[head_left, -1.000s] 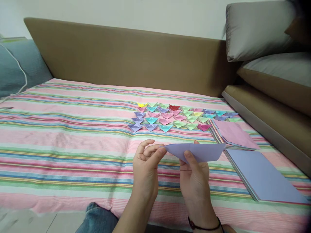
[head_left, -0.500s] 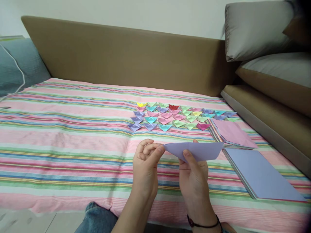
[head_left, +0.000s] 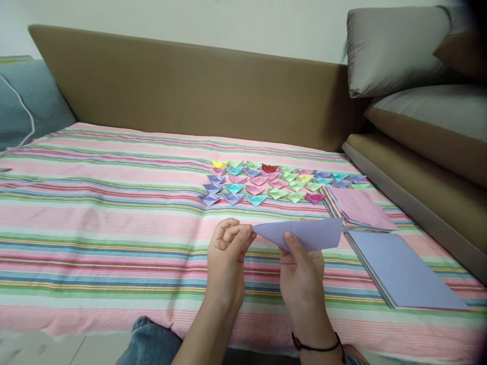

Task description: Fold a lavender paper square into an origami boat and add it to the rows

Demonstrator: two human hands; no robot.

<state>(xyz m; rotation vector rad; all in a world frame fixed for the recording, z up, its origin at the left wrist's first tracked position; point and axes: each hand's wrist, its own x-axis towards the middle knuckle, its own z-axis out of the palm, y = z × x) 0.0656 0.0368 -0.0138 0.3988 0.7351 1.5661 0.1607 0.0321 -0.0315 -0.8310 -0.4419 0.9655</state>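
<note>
The lavender paper (head_left: 315, 233) I am holding is plain and matte, drawn to a narrow point at its left end and broad and blunt at its right. It is in the air above the striped cloth (head_left: 114, 218), in front of the small folded paper boats (head_left: 255, 190). My left hand (head_left: 228, 258) pinches the pointed end between thumb and fingers; my right hand (head_left: 302, 274) grips the lower middle, thumb pressed flat on the near face, fingers mostly hidden behind.

Compared with a second ago, my grip is the same, but the blunt end now tips up a little more, and the whole scene has slid slightly leftward (my head has turned a touch, it seems).

The boats are crisp and sharp-cornered, in yellow, green, turquoise, pink, purple and red, set in close rows. To their right lies a pink-topped square stack of paper (head_left: 363, 207), its edges uneven; nearer me is a neater lavender-topped stack (head_left: 405, 271). The cloth looks soft and faintly wrinkled, while the brown backrest (head_left: 190, 86) behind is smooth and flat.
</note>
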